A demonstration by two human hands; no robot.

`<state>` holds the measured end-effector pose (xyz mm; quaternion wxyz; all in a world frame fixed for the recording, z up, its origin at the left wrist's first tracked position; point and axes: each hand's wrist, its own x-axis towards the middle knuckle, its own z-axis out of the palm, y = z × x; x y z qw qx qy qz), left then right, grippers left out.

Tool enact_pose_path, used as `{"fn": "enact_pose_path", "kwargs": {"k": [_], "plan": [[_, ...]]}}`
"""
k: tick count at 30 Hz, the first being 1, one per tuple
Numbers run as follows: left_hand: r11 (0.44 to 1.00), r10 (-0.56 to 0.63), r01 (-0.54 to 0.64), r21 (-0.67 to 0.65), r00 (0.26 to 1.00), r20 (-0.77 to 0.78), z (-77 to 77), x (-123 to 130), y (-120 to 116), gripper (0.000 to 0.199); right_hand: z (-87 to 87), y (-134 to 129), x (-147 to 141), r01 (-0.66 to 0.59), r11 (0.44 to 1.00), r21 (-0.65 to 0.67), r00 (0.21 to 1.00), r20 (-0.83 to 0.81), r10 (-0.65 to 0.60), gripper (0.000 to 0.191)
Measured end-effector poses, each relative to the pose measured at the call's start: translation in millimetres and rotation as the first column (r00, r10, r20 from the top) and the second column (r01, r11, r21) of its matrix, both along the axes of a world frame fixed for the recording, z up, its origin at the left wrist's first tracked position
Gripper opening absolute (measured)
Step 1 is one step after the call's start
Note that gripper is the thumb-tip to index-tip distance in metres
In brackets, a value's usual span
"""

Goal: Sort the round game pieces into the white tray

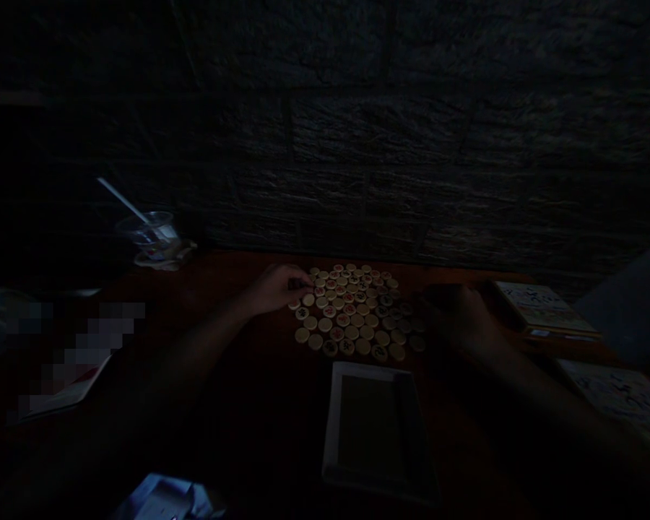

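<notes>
Many round wooden xiangqi pieces (349, 309) lie flat and close together in the middle of the table, some with red or black characters up and others plain. My left hand (277, 289) is at the left edge of the group, its thumb and forefinger bent together at a piece (308, 299) there. Whether that piece is lifted I cannot tell. Beyond the right edge of the group rests my right hand (463, 318), low over the table. Its fingers are lost in deep shadow. An open, shallow box tray (333, 426) lies in front of the pieces.
At the far left stands a clear plastic cup (157, 231) with a white straw. Two printed flat boxes, one farther back (542, 307) and one nearer (622, 393), lie at right. A crumpled bluish wrapper (165, 498) is at the front. A rough wall (357, 144) borders the table (238, 404).
</notes>
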<state>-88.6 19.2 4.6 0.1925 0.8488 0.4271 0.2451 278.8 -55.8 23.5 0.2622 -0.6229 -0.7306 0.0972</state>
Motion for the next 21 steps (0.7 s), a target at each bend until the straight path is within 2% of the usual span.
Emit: {"fn": "enact_pose_path", "kwargs": {"k": [4,10,21], "plan": [[1.000,0.010,-0.010,0.003,1.000,-0.020,0.8,0.7,-1.6,0.022,-0.9,0.8,-0.2,0.001,1.000,-0.008,1.000,-0.010,-0.001,0.033],[0.992,-0.026,0.039,0.120,0.994,-0.110,5.5,3.7,-6.1,0.022,-1.3,0.8,-0.1,0.005,1.000,-0.014,1.000,-0.024,-0.005,0.031],[0.996,-0.046,0.057,0.075,0.988,-0.145,8.6,3.5,-8.2,0.023,0.1,0.4,-0.4,0.011,0.999,-0.045,1.000,-0.018,-0.012,0.030]]}}
